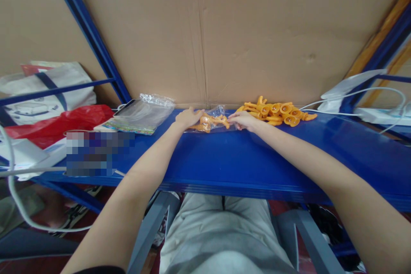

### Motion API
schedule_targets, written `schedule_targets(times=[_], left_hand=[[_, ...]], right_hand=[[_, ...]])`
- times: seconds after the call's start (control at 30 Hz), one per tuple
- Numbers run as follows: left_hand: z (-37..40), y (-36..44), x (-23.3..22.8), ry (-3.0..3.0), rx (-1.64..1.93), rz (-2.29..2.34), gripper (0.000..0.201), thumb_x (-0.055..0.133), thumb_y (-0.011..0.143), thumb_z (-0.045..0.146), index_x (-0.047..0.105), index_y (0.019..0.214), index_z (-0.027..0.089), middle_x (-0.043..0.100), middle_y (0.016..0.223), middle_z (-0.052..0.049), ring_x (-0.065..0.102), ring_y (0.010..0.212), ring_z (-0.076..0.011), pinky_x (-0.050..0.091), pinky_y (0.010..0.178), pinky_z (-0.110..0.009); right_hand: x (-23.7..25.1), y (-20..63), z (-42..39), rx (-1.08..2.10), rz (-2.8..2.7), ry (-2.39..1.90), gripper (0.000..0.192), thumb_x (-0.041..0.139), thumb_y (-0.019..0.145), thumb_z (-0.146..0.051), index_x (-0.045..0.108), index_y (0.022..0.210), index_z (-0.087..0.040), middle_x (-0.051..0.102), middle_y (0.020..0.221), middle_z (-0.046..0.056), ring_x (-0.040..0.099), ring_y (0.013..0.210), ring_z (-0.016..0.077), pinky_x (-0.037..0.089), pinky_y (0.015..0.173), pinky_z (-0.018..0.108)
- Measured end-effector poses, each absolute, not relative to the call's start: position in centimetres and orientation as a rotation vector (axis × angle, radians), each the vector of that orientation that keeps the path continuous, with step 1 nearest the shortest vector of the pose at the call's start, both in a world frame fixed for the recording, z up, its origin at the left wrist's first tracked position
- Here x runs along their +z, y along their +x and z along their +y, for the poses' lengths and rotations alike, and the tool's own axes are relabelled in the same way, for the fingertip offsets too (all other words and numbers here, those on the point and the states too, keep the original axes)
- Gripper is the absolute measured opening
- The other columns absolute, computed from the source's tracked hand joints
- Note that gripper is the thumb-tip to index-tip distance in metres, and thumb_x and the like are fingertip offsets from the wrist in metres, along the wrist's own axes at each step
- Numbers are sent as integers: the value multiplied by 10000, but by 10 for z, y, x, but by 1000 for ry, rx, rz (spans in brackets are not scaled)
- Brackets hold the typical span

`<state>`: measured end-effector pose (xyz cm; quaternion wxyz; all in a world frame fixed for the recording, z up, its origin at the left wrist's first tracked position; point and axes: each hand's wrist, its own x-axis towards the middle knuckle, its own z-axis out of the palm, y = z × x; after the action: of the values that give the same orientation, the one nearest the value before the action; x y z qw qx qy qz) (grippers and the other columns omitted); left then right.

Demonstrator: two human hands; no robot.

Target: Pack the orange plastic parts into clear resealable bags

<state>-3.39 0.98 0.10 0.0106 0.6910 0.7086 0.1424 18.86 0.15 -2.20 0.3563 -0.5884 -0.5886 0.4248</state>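
A pixelated patch blurs whatever lies on the table's left part. The orange pieces in the clear bag are too small to identify. Both hands' fingertips are hidden against that bag.

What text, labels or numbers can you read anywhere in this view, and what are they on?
No text is readable.
White tote bag: dark printed graphic, any lettering too small to read.
Pixelated patch on the blue table: blurred out, unreadable.
Stack of clear bags: patterned edge, no legible words.
Clear bag of orange parts between left hand and right hand: no print visible.
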Motion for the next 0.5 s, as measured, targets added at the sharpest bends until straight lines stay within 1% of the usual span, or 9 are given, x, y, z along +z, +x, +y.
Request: schedule_targets(times=[0.1, 0.23, 0.37, 0.47, 0.5], left_hand=[[12, -34, -1, 2181, 449, 2211, 670, 338, 945, 612, 592, 1302, 106, 652, 1310, -216, 609, 1234, -364, 472, 979, -405], [12, -32, -5, 2208, 433, 2242, 633, 348, 951, 600, 592, 1278, 116, 663, 1286, -221, 626, 1211, -352, 480, 965, -391], [9, -27, -8, 2266, 364, 2246, 619, 374, 952, 589, 574, 1291, 112, 637, 1321, -233, 619, 1215, -361, 474, 980, -407], [9, -26, -8, 2236, 437, 2251, 611, 341, 966, 579, 593, 1272, 114, 650, 1302, -229, 621, 1210, -365, 475, 979, -415], [9, -27, -8, 2207, 472, 2261, 605, 328, 973, 568, 603, 1262, 113, 661, 1284, -227, 625, 1203, -363, 476, 976, -415]], right_hand=[[-24, 190, 4, 1186, -1456, -1473, 105, 647, 865, -126, 683, 964, -132, 637, 569, -9, 318, 343, 38, 265, 336, 181], [-22, 192, 6, 1292, -1377, -1436, 71, 700, 860, -191, 663, 891, -140, 617, 556, -12, 253, 358, 29, 230, 350, 173], [-17, 190, 4, 1337, -1381, -1448, 148, 704, 876, -236, 610, 801, -150, 586, 542, -21, 219, 373, 23, 203, 359, 171], [-15, 188, 2, 1333, -1486, -1496, 185, 631, 923, -206, 588, 756, -138, 577, 539, -9, 222, 386, 20, 214, 371, 172], [-15, 188, 2, 1283, -1560, -1500, 213, 610, 932, -189, 572, 728, -138, 558, 525, -12, 228, 385, 19, 212, 372, 172]])
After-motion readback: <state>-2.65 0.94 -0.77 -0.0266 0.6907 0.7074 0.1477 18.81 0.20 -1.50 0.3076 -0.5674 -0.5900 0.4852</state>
